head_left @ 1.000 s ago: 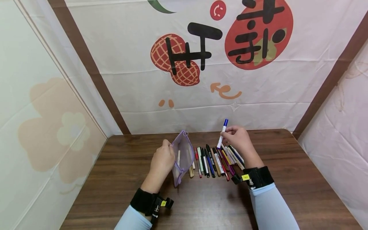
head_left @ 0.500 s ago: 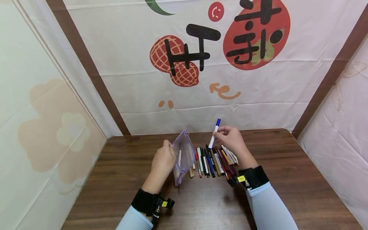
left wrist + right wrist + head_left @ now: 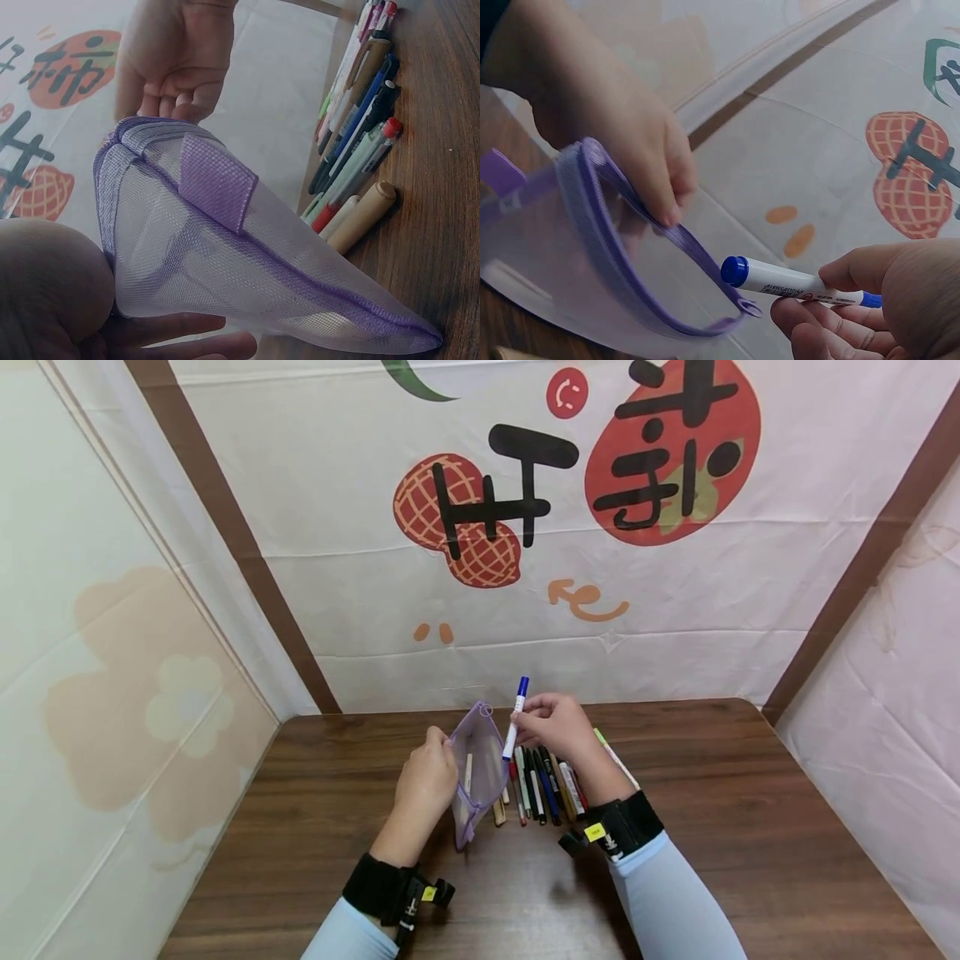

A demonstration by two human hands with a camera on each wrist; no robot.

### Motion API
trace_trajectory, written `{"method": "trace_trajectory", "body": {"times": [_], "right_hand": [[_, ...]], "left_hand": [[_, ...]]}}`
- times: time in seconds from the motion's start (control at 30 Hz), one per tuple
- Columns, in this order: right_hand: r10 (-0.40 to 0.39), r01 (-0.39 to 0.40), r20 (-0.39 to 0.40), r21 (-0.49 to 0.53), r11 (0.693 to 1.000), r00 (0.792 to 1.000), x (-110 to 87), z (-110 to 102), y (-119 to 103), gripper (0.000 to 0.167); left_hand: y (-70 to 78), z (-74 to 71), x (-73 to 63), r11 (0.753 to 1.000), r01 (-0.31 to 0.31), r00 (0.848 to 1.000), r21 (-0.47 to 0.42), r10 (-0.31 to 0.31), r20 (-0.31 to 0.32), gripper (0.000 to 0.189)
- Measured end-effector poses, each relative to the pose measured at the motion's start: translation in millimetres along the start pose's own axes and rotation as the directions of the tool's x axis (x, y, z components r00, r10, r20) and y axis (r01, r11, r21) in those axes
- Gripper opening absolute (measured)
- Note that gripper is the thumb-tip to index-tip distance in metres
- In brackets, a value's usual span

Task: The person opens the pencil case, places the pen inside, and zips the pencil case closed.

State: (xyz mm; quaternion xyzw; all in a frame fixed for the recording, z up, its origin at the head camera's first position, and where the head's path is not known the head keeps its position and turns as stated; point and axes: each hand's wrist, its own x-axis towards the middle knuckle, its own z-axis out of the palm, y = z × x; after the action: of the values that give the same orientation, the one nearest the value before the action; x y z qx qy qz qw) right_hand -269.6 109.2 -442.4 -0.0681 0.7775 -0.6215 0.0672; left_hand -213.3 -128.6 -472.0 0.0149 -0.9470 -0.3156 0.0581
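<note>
My left hand point(image 3: 426, 777) pinches the left edge of a purple mesh zipper pouch point(image 3: 463, 831), which stands with its mouth spread wide. A pale stick-like thing point(image 3: 468, 773) shows inside it. In my right hand point(image 3: 558, 727) a white marker with blue ends point(image 3: 787, 279) is pinched between thumb and fingers. The marker point(image 3: 516, 718) tilts at the pouch's right rim, its lower end close to the opening. The right wrist view shows the left thumb over the zipper edge point(image 3: 671, 236). In the left wrist view, mesh point(image 3: 202, 255) covers part of the left fingers.
A row of several pens and markers point(image 3: 543, 785) lies on the brown wooden table point(image 3: 510, 893), right of the pouch and partly under the right forearm. A green-tipped pen point(image 3: 617, 760) shows beyond the right wrist. A printed cloth point(image 3: 360, 593) hangs behind the table.
My right hand has carried the marker leftward from above the right end of the pen row to the pouch's mouth. The left hand and pouch have stayed nearly still.
</note>
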Motion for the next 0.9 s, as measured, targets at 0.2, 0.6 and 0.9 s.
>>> {"method": "trace_trajectory", "body": {"times": [0.2, 0.6, 0.9], "right_hand": [[0.014, -0.014, 0.011, 0.025, 1.000, 1.000, -1.9, 13, 3, 0.023], [0.052, -0.052, 0.021, 0.013, 0.999, 0.998, -1.1, 26, 17, 0.025], [0.018, -0.004, 0.098, -0.138, 0.990, 0.995, -10.1, 37, 15, 0.035]], "left_hand": [[2.1, -1.0, 0.6, 1.000, 0.012, 1.000, -0.005, -0.012, 0.006, 0.028], [0.0, 1.4, 1.0, 1.000, 0.019, 1.000, 0.006, -0.019, -0.003, 0.028], [-1.4, 5.1, 2.8, 1.000, 0.015, 0.999, -0.002, -0.015, -0.032, 0.024]]}}
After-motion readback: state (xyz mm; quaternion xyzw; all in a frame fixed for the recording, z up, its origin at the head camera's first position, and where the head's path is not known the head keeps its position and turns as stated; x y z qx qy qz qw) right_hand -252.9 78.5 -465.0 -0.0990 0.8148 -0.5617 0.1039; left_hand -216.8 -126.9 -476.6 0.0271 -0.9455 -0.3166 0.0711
